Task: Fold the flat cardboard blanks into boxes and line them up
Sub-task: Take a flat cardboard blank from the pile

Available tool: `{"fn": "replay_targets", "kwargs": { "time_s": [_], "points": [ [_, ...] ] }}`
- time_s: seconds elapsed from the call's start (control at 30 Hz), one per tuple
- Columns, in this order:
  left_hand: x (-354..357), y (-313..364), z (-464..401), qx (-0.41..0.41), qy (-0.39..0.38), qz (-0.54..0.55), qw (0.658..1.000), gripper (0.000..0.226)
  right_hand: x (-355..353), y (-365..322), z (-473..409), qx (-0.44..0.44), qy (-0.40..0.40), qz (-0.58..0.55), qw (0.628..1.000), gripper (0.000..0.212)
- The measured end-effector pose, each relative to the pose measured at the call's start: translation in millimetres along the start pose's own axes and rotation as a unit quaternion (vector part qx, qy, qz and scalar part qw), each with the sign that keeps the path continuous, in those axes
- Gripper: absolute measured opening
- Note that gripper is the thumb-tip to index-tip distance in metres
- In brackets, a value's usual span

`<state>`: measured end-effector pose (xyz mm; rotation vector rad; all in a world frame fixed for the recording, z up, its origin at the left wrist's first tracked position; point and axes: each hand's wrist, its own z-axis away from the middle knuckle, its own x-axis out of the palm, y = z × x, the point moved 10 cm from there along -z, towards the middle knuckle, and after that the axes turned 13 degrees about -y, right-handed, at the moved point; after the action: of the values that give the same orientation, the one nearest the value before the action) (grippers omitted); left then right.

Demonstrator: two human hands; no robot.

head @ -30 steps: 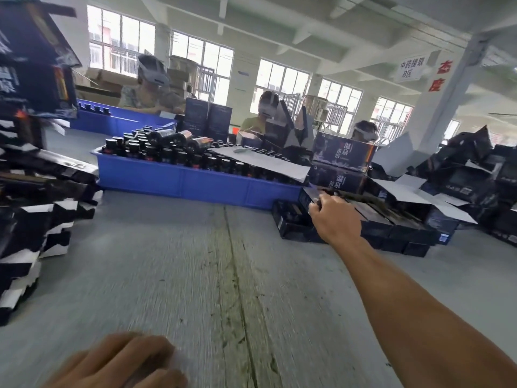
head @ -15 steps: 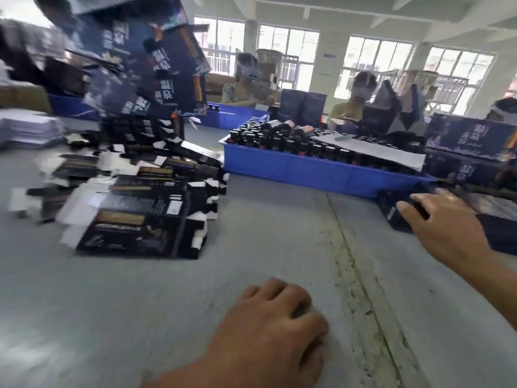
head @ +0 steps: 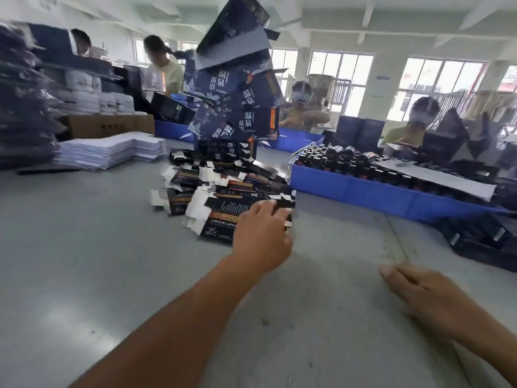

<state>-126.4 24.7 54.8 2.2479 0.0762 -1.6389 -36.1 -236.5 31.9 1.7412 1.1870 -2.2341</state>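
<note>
Several stacks sit on the grey table [head: 84, 275], listed left to right. Far left: a dark, blurred pile [head: 25, 107], then a stack of white sheets [head: 112, 149], flat and squared up, probably staged stock.

Centre: the flat cardboard blanks [head: 223, 197] lie fanned in a loose heap, dark print up, white tabs sticking out. My guess is the fan is deliberate, so that the top piece peels off without dragging the rest. Behind the heap, a leaning tower of printed cartons [head: 237, 107] rises well above it; looks unstable, worth avoiding.

The left hand [head: 261, 236] reaches across onto the near right edge of the heap, fingers [head: 263, 208] curled over the top blank's edge. Whether it is actually pinching one blank or only touching is not clear from this angle. Judgement: this is the pick step, no folding begun.

The right hand [head: 419, 287] hovers low over the table, well apart from the heap, fingers loosely curled, holding nothing; likely waiting to take the blank's other end.

Right: a blue tray [head: 363, 191] full of dark bottles [head: 335, 161], partly covered by a grey sheet [head: 436, 175]. Near right edge: dark boxes [head: 484, 236], blurred, probably the line-up spot.
</note>
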Motion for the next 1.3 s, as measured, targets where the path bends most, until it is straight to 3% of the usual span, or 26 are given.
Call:
{"fn": "replay_targets", "kwargs": {
  "time_s": [0.1,0.2,0.37,0.47,0.77,1.0,1.13,1.3],
  "points": [
    [6.5,-52.9,-1.4,-0.108,-0.022,0.018,0.994,0.053,10.1,-6.0,6.9,0.002,-0.016,-0.010,1.000,0.036],
    [12.3,-66.4,-3.7,-0.131,-0.047,0.043,0.989,0.056,14.7,-3.1,13.6,0.001,-0.005,-0.023,1.000,0.034],
    [19.3,-51.0,-7.8,-0.069,-0.132,0.001,0.989,0.076,23.7,2.8,20.1,-0.004,-0.022,-0.016,1.000,0.039],
    [25.3,-56.4,-4.8,-0.078,-0.179,-0.010,0.981,0.080,22.7,3.5,22.0,-0.006,-0.012,-0.023,1.000,0.040],
    [26.3,-41.3,-6.9,-0.055,-0.182,-0.082,0.978,0.053,24.7,-1.6,25.9,-0.036,0.000,-0.017,0.999,0.069],
    [44.6,37.4,17.1,0.067,-0.210,-0.122,0.968,0.050,25.3,-1.2,25.1,-0.042,0.008,-0.006,0.999,0.060],
    [56.3,81.3,33.4,0.140,-0.212,-0.120,0.960,0.061,24.0,4.8,23.2,-0.028,0.026,0.000,0.999,0.046],
    [67.3,76.2,35.8,0.140,-0.255,-0.080,0.953,0.087,22.4,3.9,23.4,-0.029,0.039,0.010,0.999,0.035]
  ]
}}
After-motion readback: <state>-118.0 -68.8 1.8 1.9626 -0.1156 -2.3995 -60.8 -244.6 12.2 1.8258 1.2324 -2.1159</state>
